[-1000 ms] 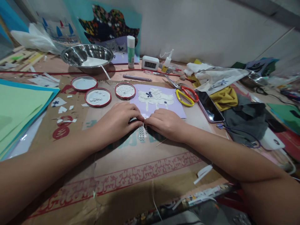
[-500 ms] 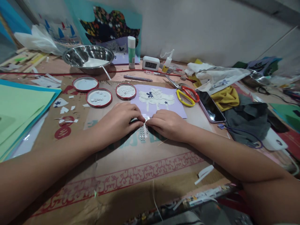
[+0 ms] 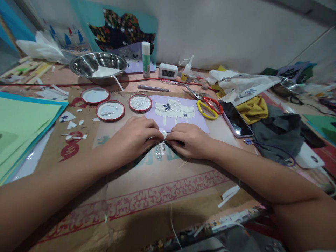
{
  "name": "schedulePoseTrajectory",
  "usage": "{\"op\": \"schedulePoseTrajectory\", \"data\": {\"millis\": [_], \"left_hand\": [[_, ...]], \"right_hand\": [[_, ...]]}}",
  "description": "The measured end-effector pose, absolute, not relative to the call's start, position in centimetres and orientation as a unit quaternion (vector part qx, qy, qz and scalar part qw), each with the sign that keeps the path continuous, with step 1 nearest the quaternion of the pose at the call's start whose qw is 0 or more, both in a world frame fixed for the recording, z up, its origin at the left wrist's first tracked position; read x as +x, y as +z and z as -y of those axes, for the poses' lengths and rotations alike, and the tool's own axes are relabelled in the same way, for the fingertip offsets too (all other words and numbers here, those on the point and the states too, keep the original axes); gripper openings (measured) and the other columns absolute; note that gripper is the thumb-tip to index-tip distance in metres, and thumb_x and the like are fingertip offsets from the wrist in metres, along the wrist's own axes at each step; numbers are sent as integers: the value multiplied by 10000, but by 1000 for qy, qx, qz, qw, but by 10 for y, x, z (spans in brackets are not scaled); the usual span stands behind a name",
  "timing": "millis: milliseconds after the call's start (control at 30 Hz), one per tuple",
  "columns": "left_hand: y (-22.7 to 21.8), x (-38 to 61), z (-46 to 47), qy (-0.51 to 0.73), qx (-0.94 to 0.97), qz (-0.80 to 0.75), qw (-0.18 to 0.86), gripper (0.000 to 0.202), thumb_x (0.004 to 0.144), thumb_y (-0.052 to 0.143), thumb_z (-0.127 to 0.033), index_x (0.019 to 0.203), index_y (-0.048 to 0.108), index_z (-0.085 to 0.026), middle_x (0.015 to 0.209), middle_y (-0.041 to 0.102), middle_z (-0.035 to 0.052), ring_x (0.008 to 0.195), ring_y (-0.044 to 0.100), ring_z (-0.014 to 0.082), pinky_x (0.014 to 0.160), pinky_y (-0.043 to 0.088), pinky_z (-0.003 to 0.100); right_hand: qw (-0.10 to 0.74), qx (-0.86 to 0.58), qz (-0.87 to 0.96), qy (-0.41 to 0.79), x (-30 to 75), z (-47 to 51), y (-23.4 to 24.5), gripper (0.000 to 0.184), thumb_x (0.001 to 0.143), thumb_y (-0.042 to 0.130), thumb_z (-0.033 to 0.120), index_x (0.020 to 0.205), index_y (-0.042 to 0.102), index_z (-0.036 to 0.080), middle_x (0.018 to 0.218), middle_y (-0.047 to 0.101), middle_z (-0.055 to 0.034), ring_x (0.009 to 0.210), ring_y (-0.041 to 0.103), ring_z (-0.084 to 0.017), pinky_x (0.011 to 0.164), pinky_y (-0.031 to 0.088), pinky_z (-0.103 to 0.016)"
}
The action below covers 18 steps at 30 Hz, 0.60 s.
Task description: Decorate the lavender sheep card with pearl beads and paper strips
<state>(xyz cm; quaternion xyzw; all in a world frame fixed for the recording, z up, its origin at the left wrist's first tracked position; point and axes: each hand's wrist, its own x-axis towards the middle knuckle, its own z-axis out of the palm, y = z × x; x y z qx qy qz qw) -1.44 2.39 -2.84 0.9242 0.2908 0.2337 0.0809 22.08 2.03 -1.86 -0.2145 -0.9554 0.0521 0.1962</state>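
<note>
On cardboard (image 3: 147, 182), bead strip (image 3: 159, 150) lies between hands, long way pointing at person. Curled left hand (image 3: 132, 138) and right hand (image 3: 189, 140) pinch its far end, both just as near. Just behind, purple card (image 3: 201, 122)

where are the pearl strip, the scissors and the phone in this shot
pearl strip (image 3: 159, 152), head view, on the beads at its lower end
scissors (image 3: 203, 100), head view, where the handles join the blades
phone (image 3: 236, 120), head view, middle of the dark screen
</note>
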Motion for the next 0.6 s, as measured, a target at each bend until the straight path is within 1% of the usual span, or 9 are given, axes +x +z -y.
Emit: {"op": "schedulePoseTrajectory", "data": {"millis": [167,267,467,600], "left_hand": [[-28,-15,-25,230,924,-295,85,171,962,600,-297,1022,757,-265,930,711,33,831,609,199,732,396,335],[-26,-15,-24,214,924,-302,89,174,962,591,-288,1005,757,-259,939,710,39,832,609,203,734,398,339],[-20,-13,-22,191,913,-340,123,130,936,624,-267,1008,718,-214,965,704,54,907,615,227,812,431,360],[-19,-13,-22,184,910,-346,136,112,926,638,-266,992,714,-215,971,699,54,916,612,232,831,438,367]], "right_hand": [[216,-211,952,46,221,-19,-20,228,983,482,188,973,698,116,772,686,-76,704,569,-174,652,424,-294],[218,-211,952,42,221,-19,-20,236,993,478,203,974,701,129,768,685,-73,705,570,-174,649,422,-293],[218,-223,948,62,220,-19,-20,207,962,499,170,951,700,122,786,695,-78,720,586,-174,660,432,-288],[231,-240,940,74,221,-20,-20,182,948,521,173,962,698,136,808,721,-69,740,605,-170,676,441,-277]]}}
